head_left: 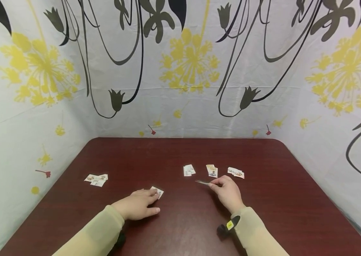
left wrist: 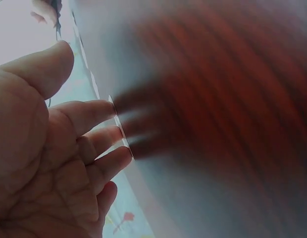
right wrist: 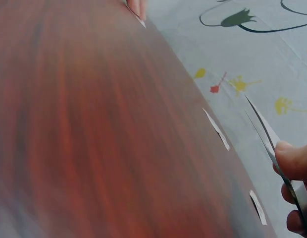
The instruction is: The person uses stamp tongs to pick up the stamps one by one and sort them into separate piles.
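My left hand [head_left: 138, 204] lies palm down on the table with fingers stretched out. Its fingertips press on a small white printed card [head_left: 160, 192], covering part of it. In the left wrist view three fingertips meet the card's thin edge [left wrist: 122, 128], and the thumb stands apart. My right hand [head_left: 227, 193] pinches a pair of metal tweezers [head_left: 202, 182] between thumb and fingers. The tweezers point left, toward the other hand, and their tips are apart with nothing between them. In the right wrist view the tweezers [right wrist: 269, 133] show two slim prongs, raised off the table.
Beyond the right hand lie three small groups of cards: one plain-looking [head_left: 188, 170], one with yellow print [head_left: 212, 171] and one farther right [head_left: 236, 172]. Another card group [head_left: 97, 180] is at the left. Patterned cloth [head_left: 193, 117] surrounds the dark red table [head_left: 180, 231].
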`<action>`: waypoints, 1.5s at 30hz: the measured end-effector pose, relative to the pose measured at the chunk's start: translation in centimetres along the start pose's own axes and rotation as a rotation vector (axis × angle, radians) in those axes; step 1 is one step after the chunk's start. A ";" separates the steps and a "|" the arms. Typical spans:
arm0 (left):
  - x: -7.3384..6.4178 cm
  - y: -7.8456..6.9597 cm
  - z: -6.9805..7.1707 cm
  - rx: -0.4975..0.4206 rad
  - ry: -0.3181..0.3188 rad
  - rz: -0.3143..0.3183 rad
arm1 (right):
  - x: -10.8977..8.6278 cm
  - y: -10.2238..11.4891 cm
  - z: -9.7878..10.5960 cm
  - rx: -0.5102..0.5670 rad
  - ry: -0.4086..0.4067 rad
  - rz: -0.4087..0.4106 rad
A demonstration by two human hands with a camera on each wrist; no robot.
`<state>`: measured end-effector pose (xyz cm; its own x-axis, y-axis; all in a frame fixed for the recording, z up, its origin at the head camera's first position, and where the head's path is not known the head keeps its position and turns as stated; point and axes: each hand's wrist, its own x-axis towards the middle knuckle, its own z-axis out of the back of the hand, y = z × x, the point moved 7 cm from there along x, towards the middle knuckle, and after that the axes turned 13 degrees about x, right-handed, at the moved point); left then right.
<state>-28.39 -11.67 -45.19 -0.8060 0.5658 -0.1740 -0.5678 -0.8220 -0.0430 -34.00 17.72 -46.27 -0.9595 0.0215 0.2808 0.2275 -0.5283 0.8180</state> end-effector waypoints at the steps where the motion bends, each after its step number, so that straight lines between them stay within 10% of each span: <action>1: 0.2 -0.2 0.0 0.003 0.002 -0.005 | -0.1 0.1 -0.2 0.006 0.009 0.006; 45: 3.4 -6.4 0.4 0.121 0.022 -0.131 | -1.5 0.7 -3.4 -0.064 0.182 -0.050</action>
<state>-27.55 -4.41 -45.15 -0.7210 0.6647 -0.1960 -0.6845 -0.7272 0.0516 -32.96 14.50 -47.84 -0.9849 -0.1012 0.1403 0.1730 -0.5831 0.7937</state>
